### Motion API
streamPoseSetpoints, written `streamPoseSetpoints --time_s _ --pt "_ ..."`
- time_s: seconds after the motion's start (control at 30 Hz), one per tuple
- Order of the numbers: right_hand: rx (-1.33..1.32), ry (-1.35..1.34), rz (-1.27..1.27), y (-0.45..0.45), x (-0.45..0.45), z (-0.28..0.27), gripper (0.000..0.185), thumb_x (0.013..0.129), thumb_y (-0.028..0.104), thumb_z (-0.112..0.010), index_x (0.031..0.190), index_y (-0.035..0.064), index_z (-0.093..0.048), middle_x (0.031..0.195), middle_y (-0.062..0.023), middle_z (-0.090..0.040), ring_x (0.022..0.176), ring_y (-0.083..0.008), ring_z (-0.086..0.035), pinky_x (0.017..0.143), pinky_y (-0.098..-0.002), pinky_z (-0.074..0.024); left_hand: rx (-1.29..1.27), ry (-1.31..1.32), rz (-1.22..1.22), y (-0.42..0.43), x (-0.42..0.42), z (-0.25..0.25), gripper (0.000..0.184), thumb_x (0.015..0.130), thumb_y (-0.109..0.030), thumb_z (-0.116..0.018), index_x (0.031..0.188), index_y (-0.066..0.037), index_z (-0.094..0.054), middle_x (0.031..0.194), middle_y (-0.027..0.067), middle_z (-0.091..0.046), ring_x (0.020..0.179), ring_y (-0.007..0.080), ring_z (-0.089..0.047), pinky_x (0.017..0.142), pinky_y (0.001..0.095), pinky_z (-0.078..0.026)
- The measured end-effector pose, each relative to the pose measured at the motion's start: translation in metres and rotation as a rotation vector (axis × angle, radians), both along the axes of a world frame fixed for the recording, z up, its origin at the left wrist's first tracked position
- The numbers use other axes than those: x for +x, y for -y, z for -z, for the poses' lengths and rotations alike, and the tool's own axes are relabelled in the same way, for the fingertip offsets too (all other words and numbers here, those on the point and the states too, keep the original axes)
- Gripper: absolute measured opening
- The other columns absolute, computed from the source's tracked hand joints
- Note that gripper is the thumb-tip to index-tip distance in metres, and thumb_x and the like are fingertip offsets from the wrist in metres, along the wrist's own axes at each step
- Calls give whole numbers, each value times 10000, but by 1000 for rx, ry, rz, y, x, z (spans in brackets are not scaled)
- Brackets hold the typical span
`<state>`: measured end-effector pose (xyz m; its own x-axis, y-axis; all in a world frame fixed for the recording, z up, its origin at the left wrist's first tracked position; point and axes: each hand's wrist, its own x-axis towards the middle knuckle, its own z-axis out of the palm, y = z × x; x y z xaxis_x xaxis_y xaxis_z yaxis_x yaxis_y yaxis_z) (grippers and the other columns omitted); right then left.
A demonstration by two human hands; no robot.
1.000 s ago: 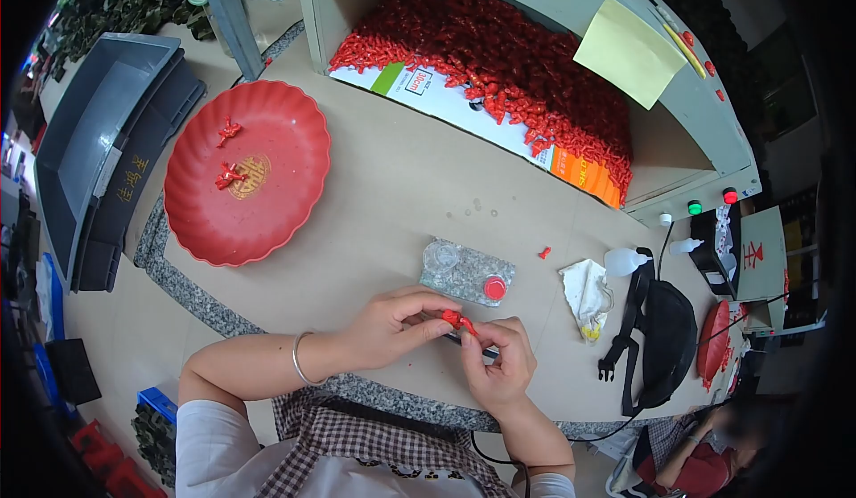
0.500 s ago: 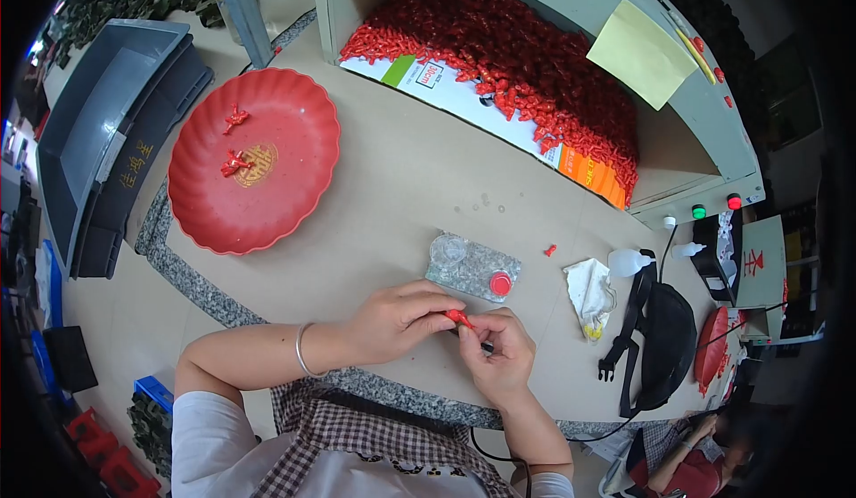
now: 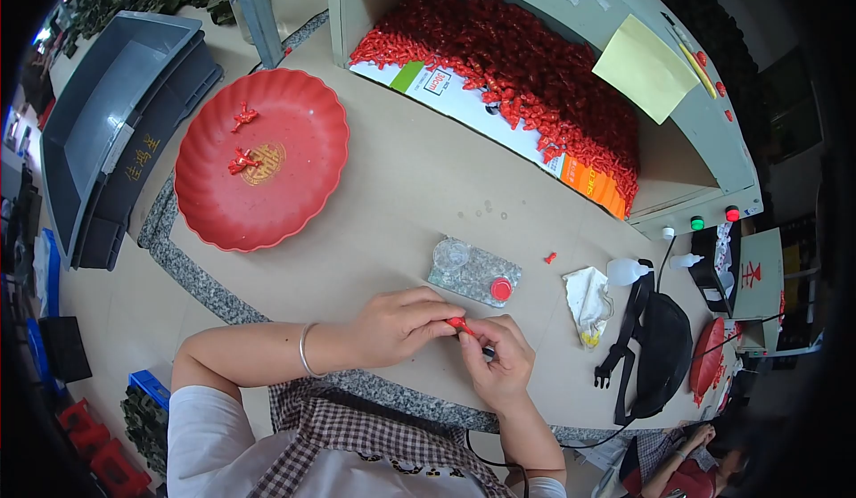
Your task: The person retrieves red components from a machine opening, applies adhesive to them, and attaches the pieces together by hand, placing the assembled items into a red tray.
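Observation:
Between the fingertips of both hands, low in the middle of the head view, is a small glossy red figure-like piece [image 3: 459,324]. My left hand [image 3: 406,327] pinches it from the left, fingers closed. My right hand [image 3: 501,355] is closed at its other side, and a dark slim tool [image 3: 488,352] shows partly between its fingers. The tool's tip is hidden. Just beyond my hands lies a grey stone-like slab [image 3: 468,271] bearing a clear round dish [image 3: 451,253] and a red cap-like round [image 3: 501,289]. One small red part [image 3: 550,258] lies on the table to its right.
At left, a scalloped red plate [image 3: 308,186] holds two red figures, beside grey bins [image 3: 80,141]. A shelf box [image 3: 401,79] heaped with red pieces stands at the back. Rightward are a white cloth [image 3: 587,297], a squeeze bottle [image 3: 627,271], a black waist bag [image 3: 664,346] and another person [image 3: 678,462].
The view has shifted slightly. My hands stay together around the red piece, with only a slight change in its angle.

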<state>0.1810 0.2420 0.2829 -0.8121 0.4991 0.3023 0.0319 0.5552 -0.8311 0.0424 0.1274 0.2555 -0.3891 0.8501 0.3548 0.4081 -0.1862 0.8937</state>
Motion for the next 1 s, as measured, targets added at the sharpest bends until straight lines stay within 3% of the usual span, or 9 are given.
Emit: streamPoseSetpoints --time_s 0.17,0.57,0.77,1.0 --pt "-185 50 29 0 3 7 177 743 -17 -667 911 9 -620 780 -65 -580 621 -94 -529 544 -210 -446 -40 69 24 0 2 1 230 781 -71 -663 1001 -13 -628 846 94 -615 718 183 -613 615 261 -490" --pt "-264 77 40 1 4 14 151 754 1 -666 895 6 -613 768 -53 -574 600 -87 -514 546 -204 -426 -92 73 14 2 3 4 214 792 -97 -658 987 -14 -624 853 97 -614 730 191 -606 621 275 -485" --pt "-167 61 32 1 3 9 168 747 -4 -670 904 9 -610 780 -63 -585 611 -98 -530 543 -221 -441 -68 34 2 1 2 1 214 787 -80 -658 987 -12 -629 856 98 -614 713 188 -607 613 266 -489" --pt "156 -88 -18 0 -2 5 232 700 -37 -686 911 2 -597 770 -94 -596 625 -181 -556 526 -261 -447 15 -27 -9 -1 0 -4 227 776 -59 -660 999 -21 -637 865 96 -616 718 185 -614 612 265 -495"
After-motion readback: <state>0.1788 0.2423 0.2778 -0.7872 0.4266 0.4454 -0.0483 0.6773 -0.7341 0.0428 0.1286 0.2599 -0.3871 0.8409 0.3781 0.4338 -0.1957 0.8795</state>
